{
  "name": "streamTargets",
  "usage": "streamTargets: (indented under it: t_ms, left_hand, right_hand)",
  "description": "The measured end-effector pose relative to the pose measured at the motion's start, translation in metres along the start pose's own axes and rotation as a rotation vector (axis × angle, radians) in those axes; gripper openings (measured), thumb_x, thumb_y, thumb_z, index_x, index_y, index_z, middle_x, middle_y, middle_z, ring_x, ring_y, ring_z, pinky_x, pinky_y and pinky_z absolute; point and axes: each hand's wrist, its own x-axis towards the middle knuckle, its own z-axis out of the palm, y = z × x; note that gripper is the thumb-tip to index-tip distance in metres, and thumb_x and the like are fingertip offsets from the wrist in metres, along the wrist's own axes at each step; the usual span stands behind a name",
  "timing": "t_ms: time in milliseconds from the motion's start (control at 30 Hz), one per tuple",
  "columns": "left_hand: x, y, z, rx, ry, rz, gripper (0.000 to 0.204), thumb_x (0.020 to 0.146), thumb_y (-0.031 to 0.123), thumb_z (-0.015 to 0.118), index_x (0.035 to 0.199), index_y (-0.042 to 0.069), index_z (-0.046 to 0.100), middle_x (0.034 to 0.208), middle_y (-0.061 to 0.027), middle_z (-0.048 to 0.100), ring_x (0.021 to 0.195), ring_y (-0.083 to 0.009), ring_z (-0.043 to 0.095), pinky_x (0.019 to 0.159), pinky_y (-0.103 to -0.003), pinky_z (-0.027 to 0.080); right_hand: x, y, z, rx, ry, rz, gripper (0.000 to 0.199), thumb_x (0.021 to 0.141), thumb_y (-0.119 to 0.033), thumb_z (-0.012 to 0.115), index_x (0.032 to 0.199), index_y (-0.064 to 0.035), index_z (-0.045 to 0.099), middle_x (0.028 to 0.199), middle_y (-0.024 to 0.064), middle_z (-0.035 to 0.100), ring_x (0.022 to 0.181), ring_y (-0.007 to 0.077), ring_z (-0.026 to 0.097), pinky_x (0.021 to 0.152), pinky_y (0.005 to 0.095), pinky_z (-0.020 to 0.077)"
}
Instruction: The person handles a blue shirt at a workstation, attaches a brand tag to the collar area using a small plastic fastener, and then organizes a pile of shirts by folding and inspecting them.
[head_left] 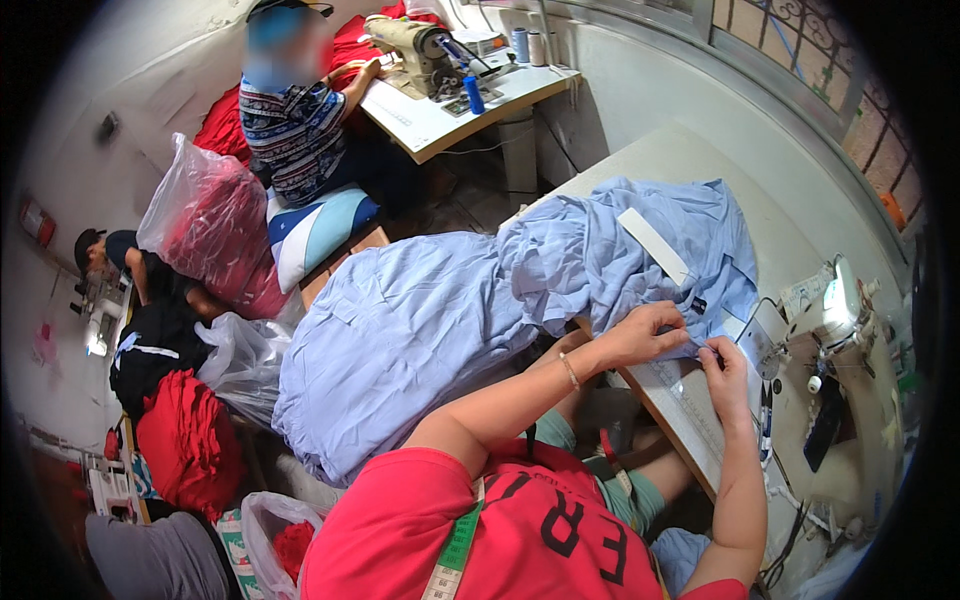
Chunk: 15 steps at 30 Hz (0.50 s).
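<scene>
Light blue garment fabric [610,225] lies in a crumpled heap on the sewing table [680,165]. My left hand [648,333] pinches part of this fabric by the table's near edge. Just right of it, my right hand [727,374] is closed on the fabric's edge, with thumb and forefinger together. A small dark label [697,304] shows on the cloth beside my left fingers. Farther back, a flat white strip [652,246] rests on the heap. Close by on the right stands a sewing machine [842,310].
Thread snips [767,420] and a dark phone [825,425] lie right of my right hand. More light blue cloth [400,330] hangs off the table leftward. A co-worker [300,140] sits at another sewing machine [410,50]. Bagged red cloth [220,230] stands at left.
</scene>
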Motion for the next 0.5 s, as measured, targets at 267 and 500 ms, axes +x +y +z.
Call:
streamTargets:
  t_ms: [267, 500]
  left_hand:
    - [0.001, -0.013, -0.003, -0.088, -0.038, 0.013, 0.015, 0.082, 0.014, 0.064, 0.084, 0.0, 0.059, 0.084, -0.0062, 0.053, 0.08, -0.0163, 0.052, 0.073, -0.027, 0.041]
    - [-0.001, -0.012, -0.014, -0.293, -0.018, -0.222, 0.011, 0.084, 0.012, 0.061, 0.084, 0.0, 0.06, 0.086, -0.0006, 0.057, 0.083, -0.0084, 0.051, 0.074, -0.024, 0.041]
  right_hand:
    - [-0.001, 0.0, -0.001, 0.052, -0.016, 0.007, 0.008, 0.083, -0.007, 0.06, 0.084, 0.0013, 0.059, 0.07, 0.003, 0.052, 0.065, 0.0112, 0.046, 0.059, 0.0255, 0.0376]
    - [0.01, 0.007, 0.004, 0.369, -0.06, 0.135, 0.013, 0.084, -0.012, 0.062, 0.091, -0.0009, 0.062, 0.077, -0.0022, 0.055, 0.071, 0.0059, 0.048, 0.064, 0.0215, 0.0395]
